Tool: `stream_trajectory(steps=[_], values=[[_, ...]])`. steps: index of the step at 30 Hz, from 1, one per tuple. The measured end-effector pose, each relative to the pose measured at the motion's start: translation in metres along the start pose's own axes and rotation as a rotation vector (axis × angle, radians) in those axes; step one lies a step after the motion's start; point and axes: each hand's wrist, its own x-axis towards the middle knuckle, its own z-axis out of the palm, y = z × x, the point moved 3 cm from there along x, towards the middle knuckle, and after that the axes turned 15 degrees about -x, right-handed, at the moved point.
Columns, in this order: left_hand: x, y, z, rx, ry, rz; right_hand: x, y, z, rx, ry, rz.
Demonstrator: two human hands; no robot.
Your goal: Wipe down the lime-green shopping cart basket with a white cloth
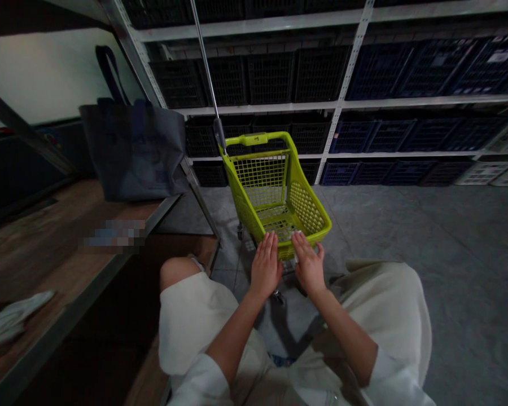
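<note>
In front of me stands a yellow-green plastic shopping basket [317,217] on wheels, with lattice sides and a long metal pull handle [206,59] raised at its far left corner. Nothing shows inside it. My left hand [266,268] rests at its near rim, fingers straight and together, holding nothing that I can see. Beside it, my right hand [308,264] presses a small white cloth or tissue [297,257] against the same rim. Most of that white piece is hidden under the fingers, and its edges show at the fingertips and along the inner side.
At left, a wooden bench shelf [74,208] with a metal frame carries a dark grey tote bag [135,149] and a crumpled white cloth [14,318]. White racks [347,62] full of dark crates [275,76] line the back. Grey floor [444,237] extends right. My knees flank the basket.
</note>
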Motion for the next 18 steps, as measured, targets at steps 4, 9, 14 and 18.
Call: stream_trajectory(steps=[4,9,14,18], values=[[-0.001,-0.005,0.0,0.022,0.001,-0.012,-0.004,-0.038,-0.007,0.088,-0.033,-0.151],[-0.001,-0.011,-0.006,0.001,-0.043,0.029,0.0,0.042,-0.003,0.048,-0.041,-0.15],[0.001,-0.009,-0.004,-0.012,-0.053,0.036,0.008,0.112,0.008,-0.037,-0.004,0.128],[0.002,-0.004,0.001,-0.036,-0.023,0.005,0.005,0.054,0.004,-0.02,0.016,0.174]])
